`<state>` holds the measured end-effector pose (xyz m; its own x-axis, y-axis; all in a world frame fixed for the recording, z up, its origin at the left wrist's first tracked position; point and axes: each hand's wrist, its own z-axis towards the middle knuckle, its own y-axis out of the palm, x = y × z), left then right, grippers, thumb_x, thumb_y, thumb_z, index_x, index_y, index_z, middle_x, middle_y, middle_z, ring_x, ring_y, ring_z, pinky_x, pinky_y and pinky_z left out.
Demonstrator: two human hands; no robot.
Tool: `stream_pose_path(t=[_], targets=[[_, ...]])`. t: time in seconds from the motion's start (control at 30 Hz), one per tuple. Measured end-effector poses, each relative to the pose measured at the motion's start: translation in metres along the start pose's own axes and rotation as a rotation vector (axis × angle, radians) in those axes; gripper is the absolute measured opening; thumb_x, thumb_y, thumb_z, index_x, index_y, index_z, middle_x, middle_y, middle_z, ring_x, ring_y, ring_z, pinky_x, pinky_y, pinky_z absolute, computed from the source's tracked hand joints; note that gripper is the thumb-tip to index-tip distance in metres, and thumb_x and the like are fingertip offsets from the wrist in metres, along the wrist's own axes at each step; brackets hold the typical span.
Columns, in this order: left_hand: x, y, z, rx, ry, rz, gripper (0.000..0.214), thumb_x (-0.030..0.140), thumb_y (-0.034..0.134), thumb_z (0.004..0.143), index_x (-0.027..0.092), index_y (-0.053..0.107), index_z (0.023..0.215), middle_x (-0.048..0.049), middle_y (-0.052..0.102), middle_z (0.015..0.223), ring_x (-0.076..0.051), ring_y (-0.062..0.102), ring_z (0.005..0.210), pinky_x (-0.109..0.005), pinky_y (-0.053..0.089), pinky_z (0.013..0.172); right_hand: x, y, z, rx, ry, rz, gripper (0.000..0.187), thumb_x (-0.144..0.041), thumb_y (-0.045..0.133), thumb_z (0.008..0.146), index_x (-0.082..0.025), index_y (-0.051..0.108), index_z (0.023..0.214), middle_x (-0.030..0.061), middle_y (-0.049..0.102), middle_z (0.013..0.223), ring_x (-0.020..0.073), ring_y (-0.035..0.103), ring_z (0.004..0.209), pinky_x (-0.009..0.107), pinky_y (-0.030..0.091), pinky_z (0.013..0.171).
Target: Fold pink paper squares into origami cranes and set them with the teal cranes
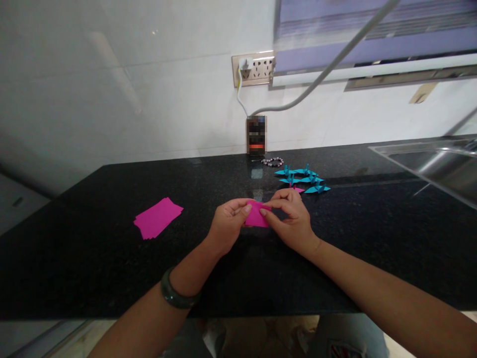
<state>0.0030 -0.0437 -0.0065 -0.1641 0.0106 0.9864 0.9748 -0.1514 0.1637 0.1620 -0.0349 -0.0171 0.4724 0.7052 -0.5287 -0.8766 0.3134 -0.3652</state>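
A small folded piece of pink origami paper (256, 217) is held between both hands above the black countertop. My left hand (228, 222) pinches its left side, thumb on top. At the right side, my right hand (292, 219) grips the edge between thumb and index finger. Just beyond the right hand stand several blue paper cranes (316, 189), with a pink paper crane (298, 189) partly hidden behind the fingers. To the left lies a loose stack of pink paper sheets (158, 219).
A phone-like device (257, 135), its screen blurred, leans against the wall with a cable running up from it. A beaded bracelet (273, 162) lies in front of it. The wall socket (257, 69) holds a white plug. A metal sink (443, 169) is set in at the right.
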Motion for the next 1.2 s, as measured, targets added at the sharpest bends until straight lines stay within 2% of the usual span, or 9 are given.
stream_pose_path(t=[0.3, 0.5, 0.67, 0.9, 1.2], targets=[[0.002, 0.001, -0.001, -0.057, -0.047, -0.047, 0.032, 0.032, 0.059, 0.071, 0.012, 0.062, 0.096, -0.0076, 0.065, 0.079, -0.013, 0.058, 0.064, -0.025, 0.046, 0.060, -0.001, 0.001, -0.001, 0.033, 0.012, -0.027, 0.008, -0.021, 0.060, 0.071, -0.022, 0.064, 0.078, 0.0049, 0.052, 0.087, 0.0190, 0.049, 0.087, 0.039, 0.042, 0.077], [0.002, -0.001, -0.001, -0.073, -0.049, -0.057, 0.030, 0.031, 0.057, 0.073, 0.013, 0.062, 0.096, -0.0048, 0.064, 0.072, -0.011, 0.057, 0.059, -0.026, 0.046, 0.059, 0.003, -0.001, 0.000, -0.005, -0.155, -0.110, 0.015, -0.020, 0.062, 0.069, -0.023, 0.067, 0.083, 0.0057, 0.054, 0.091, 0.0188, 0.049, 0.088, 0.036, 0.043, 0.073], [0.002, -0.002, 0.000, -0.073, -0.040, -0.065, 0.027, 0.029, 0.057, 0.073, 0.013, 0.063, 0.094, -0.0034, 0.063, 0.070, -0.011, 0.056, 0.058, -0.025, 0.045, 0.059, 0.006, -0.006, 0.002, -0.022, -0.318, -0.219, 0.020, -0.020, 0.063, 0.070, -0.029, 0.066, 0.088, 0.0034, 0.056, 0.092, 0.0180, 0.050, 0.086, 0.038, 0.040, 0.077], [0.003, -0.002, 0.000, -0.067, -0.047, -0.101, 0.025, 0.028, 0.057, 0.072, 0.013, 0.063, 0.091, -0.0025, 0.062, 0.065, -0.010, 0.054, 0.055, -0.025, 0.044, 0.058, 0.009, -0.010, 0.004, -0.099, -0.441, -0.284, 0.025, -0.024, 0.060, 0.072, -0.034, 0.063, 0.095, 0.0042, 0.056, 0.096, 0.0201, 0.046, 0.089, 0.039, 0.039, 0.078], [0.007, -0.001, -0.001, -0.060, -0.099, -0.164, 0.021, 0.025, 0.058, 0.071, 0.011, 0.064, 0.086, -0.0019, 0.060, 0.060, -0.009, 0.053, 0.052, -0.023, 0.042, 0.055, 0.006, -0.013, 0.006, -0.216, -0.436, -0.332, 0.025, -0.028, 0.058, 0.074, -0.033, 0.062, 0.098, 0.0048, 0.055, 0.100, 0.0215, 0.045, 0.092, 0.039, 0.041, 0.078]])
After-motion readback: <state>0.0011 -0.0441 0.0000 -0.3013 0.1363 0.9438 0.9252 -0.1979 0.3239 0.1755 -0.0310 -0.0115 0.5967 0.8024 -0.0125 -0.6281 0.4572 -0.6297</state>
